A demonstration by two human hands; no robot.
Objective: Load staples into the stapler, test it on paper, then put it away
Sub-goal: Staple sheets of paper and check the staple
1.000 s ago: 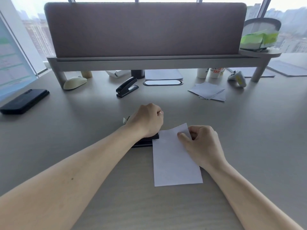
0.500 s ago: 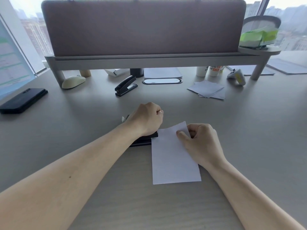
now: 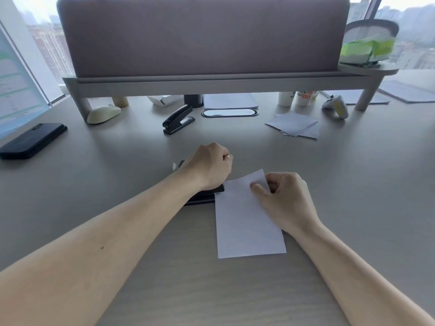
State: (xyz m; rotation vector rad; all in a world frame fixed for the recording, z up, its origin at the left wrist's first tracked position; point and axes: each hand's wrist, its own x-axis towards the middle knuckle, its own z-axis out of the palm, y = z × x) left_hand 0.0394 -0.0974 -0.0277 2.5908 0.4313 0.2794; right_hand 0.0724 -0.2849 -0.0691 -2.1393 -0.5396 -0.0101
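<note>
Black stapler (image 3: 204, 196) lies on desk (image 3: 353, 184) mid-centre, mostly under left hand (image 3: 208, 167). Left hand is a tight fist pressing on its top, fingers curled in, thumb on top; can't tell if any finger wraps the body. Paper (image 3: 244, 227) lies just right of it, top-left corner in the stapler mouth, top edge lifted. Right hand (image 3: 286, 203) pinches paper's top-right corner, thumb on top, other fingers curled. Second stapler (image 3: 177, 120) further back, well apart. Phone (image 3: 33, 140) far left, loose sheets (image 3: 294, 124) back right.
</note>
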